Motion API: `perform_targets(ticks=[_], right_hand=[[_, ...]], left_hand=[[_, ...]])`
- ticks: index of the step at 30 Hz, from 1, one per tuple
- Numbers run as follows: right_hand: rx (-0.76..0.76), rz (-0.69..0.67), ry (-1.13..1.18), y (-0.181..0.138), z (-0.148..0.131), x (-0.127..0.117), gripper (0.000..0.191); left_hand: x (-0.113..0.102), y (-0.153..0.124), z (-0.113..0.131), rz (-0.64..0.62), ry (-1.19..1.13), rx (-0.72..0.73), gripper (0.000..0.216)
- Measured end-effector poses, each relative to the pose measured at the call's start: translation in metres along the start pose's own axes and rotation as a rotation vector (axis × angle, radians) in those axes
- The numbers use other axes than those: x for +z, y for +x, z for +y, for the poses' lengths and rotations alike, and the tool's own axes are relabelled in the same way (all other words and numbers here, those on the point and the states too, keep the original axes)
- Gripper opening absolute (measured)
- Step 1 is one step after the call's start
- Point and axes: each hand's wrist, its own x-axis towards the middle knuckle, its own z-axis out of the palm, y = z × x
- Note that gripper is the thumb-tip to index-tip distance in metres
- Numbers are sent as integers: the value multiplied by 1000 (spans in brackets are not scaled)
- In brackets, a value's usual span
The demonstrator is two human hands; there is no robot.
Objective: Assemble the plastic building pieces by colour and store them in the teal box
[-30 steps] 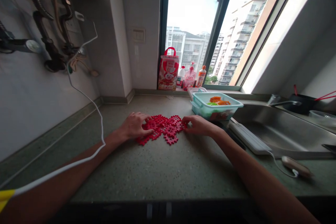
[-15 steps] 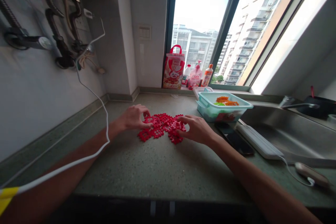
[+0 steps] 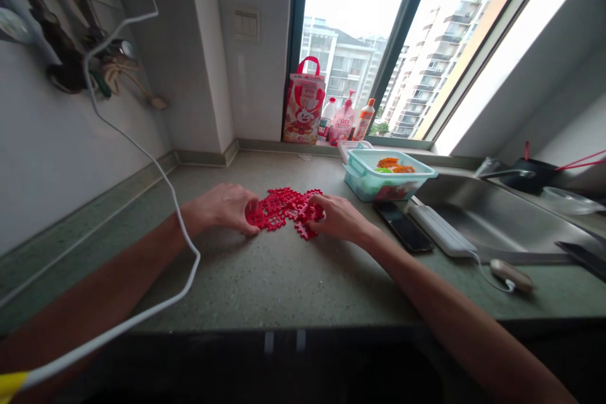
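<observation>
While both forearms are being stretched forward over the countertop (image 3: 293,278), the cluster of red interlocking plastic tiles (image 3: 283,209) is being bracketed between the hands, its long axis running left to right. The left hand (image 3: 222,207) is being laid loosely curled against the cluster's left end; the right hand (image 3: 337,218) is being cupped over the right end, fingers half closed on tiles. Neither hand is nearer.
</observation>
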Motion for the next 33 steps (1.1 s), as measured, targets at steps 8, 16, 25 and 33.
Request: perform_targets(ticks=[8, 16, 25, 33], right_hand=[[-45, 46, 74, -10, -8, -22, 31], [-31, -137, -50, -23, -29, -19, 33], [-32, -81, -52, -19, -35, -6, 32], [-115, -57, 46, -18, -31, -8, 26]], left_hand=[[-4, 6, -21, 34, -176, 126, 31], [17, 17, -45, 40, -260, 123, 40], [23, 22, -57, 25, -218, 85, 46], [22, 19, -60, 51, -197, 43, 41]])
